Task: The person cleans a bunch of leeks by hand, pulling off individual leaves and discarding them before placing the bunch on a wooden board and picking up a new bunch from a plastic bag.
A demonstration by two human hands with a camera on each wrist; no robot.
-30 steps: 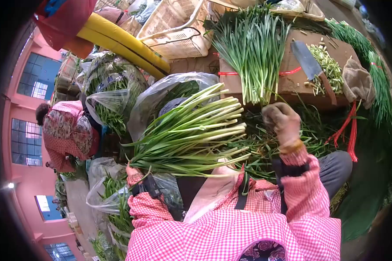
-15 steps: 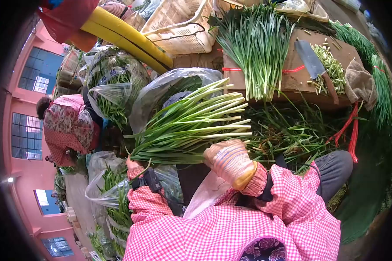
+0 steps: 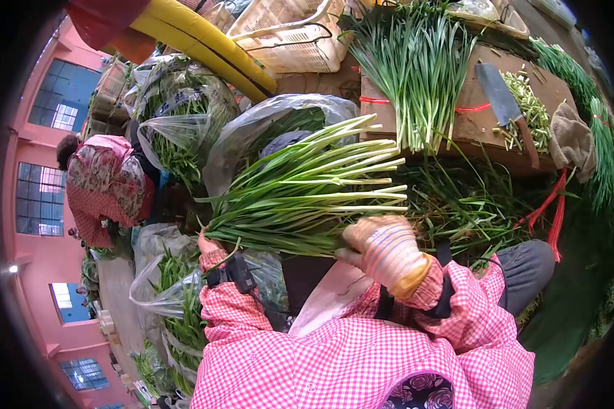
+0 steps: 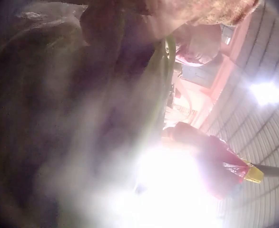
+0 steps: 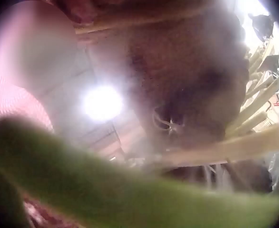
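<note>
A large bunch of long green leaves with pale stalks [image 3: 307, 184] lies across the lap area, its stalk ends pointing right. At its leafy end the left hand [image 3: 208, 244] grips the bunch, with most of its fingers hidden. The gloved right hand [image 3: 385, 251] is at the bunch's lower edge near the stalks, fingers bent; whether it pinches a leaf is hidden. In the right wrist view the dark glove [image 5: 187, 71] is beside pale stalks [image 5: 253, 142], behind a blurred green leaf [image 5: 130, 190]. The left wrist view is mostly glare and blur.
A similar bunch [image 3: 416, 82] lies on a brown board [image 3: 484, 129] with a knife [image 3: 499, 95], cut stalk pieces [image 3: 531, 109] and a cloth [image 3: 573, 140]. Loose leaves [image 3: 464, 204] lie below. Plastic bags [image 3: 218, 157] and a crate [image 3: 293, 48] stand left; another person [image 3: 109, 177] bends beyond.
The right hand has come from beside the board, over the loose leaves, to the lower edge of the bunch, then shifted slightly right. The left hand keeps its grip.
</note>
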